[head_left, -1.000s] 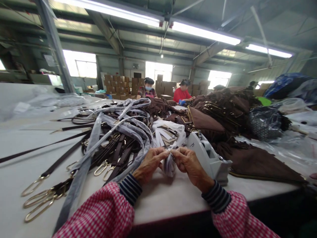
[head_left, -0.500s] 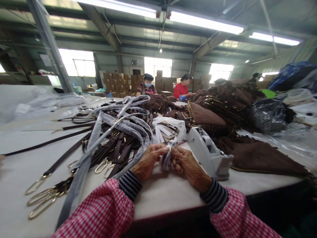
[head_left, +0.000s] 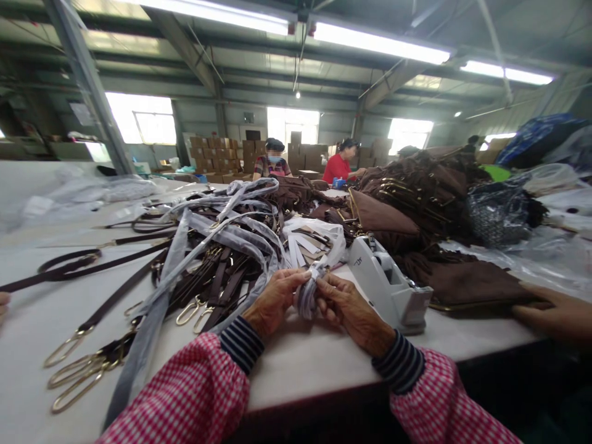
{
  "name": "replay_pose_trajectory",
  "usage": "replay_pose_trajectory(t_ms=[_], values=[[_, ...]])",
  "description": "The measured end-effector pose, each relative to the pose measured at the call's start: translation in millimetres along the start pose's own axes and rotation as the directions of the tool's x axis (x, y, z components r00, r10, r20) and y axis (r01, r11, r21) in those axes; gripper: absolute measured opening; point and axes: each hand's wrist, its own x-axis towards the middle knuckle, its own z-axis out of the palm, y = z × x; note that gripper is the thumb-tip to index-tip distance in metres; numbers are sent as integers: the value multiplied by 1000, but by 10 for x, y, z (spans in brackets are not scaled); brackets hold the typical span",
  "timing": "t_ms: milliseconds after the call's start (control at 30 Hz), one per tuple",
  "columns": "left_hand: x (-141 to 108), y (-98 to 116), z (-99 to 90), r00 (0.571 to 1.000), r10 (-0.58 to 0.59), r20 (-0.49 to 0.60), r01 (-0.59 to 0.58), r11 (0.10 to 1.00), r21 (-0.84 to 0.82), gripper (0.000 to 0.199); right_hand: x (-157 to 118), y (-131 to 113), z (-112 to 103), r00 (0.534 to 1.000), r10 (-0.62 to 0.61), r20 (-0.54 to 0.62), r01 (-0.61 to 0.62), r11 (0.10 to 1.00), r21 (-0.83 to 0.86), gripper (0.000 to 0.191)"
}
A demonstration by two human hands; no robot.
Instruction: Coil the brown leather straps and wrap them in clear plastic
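Observation:
Between my two hands is a strap coiled into a small bundle and sleeved in clear plastic (head_left: 306, 300). Thumb and fingers of my left hand (head_left: 276, 300) pinch its gathered top from the left. From the other side, my right hand (head_left: 348, 308) closes its fingertips on the same bundle. Just behind it lies a clear plastic bag (head_left: 337, 237) with white and tan strips and dark straps. Close to my right hand stands a white tape dispenser (head_left: 386, 290). Left of my hands spreads a heap of dark brown straps (head_left: 226, 277) with gold clips, some in plastic sleeves.
Another person's hand (head_left: 555, 311) touches a flat brown bag (head_left: 472, 283) at the right. Fingers of a further hand (head_left: 4, 302) show at the left edge beside a strap. Brown bags (head_left: 425, 191) are piled behind. Two people sit across the white table (head_left: 282, 370).
A co-worker's hand has come in from the right onto the brown bag. The strap at the far left now has a loop. My hands keep their grip, with more of the bundle showing.

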Motion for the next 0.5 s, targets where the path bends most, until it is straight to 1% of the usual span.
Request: replay_pose_trajectory(t_ms=[200, 300, 367, 433, 467, 500], values=[[9, 7, 12, 1000, 21, -15, -21, 1000, -8, 38, -8, -40, -11, 1000, 25, 8, -25, 999, -35, 47], [4, 21, 22, 999, 25, -29, -25, 1000, 5, 39, -34, -10, 25, 999, 24, -34, -27, 997, -71, 46], [2, 21, 22, 999, 28, -42, -27, 999, 21, 38, -65, 18, 37, 996, 8, -87, -15, 996, -86, 44], [5, 11, 16, 998, 35, -61, -32, 999, 43, 36, -104, 13, 17, 981, -81, -175, 56, 988, -143, 40], [8, 4, 10, 997, 37, -70, -33, 998, 58, 35, -124, -14, -6, 962, -160, -223, 115, 972, -203, 37], [10, -4, 3, 996, 38, -75, -33, 997, 74, 34, -144, -61, -33, 930, -259, -260, 181, 940, -289, 33]])
